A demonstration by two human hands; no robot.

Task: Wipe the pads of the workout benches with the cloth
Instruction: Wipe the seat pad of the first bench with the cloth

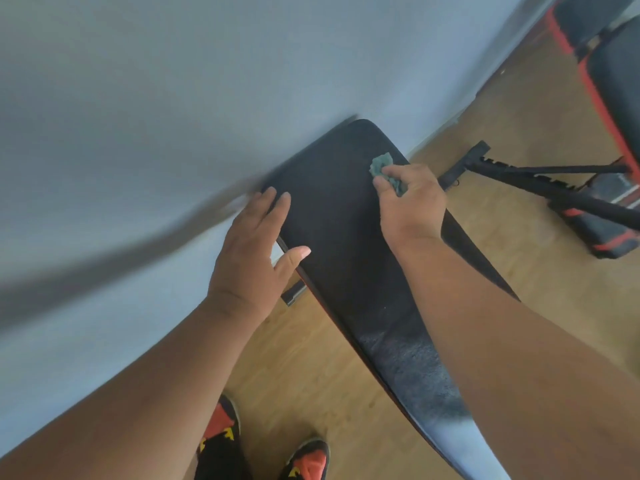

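A: Where is the cloth [385, 171]?

B: It is a small green rag, bunched in the right hand [410, 206]. The fingers and thumb curl round it and press it onto the black pad [341, 244] of the nearest workout bench, close to the pad's far, rounded end and toward its right edge.

A: And the left hand [254, 251]?

B: It lies flat on the pad's left edge, fingers straight and spread, thumb out across the black surface. It holds nothing.

A: How does the pad sit?

B: It runs slanted through the view, from the lower right up toward the pale wall [173, 81], and its far end comes just beside that wall. The near part of the pad shows a greyish sheen; the rest looks matt black. A thin red trim follows its left side.

A: Anything else around?

B: A wooden floor [311, 368] lies underneath. The person's two shoes [221, 427], orange and black with yellow marks, stand on it at the bottom of the view, left of the pad. To the right, well apart, there is a second bench [613, 74] with black pads and red edging, and a black metal frame [540, 181] stretches across the floor near it. The left part of the view is blurred.
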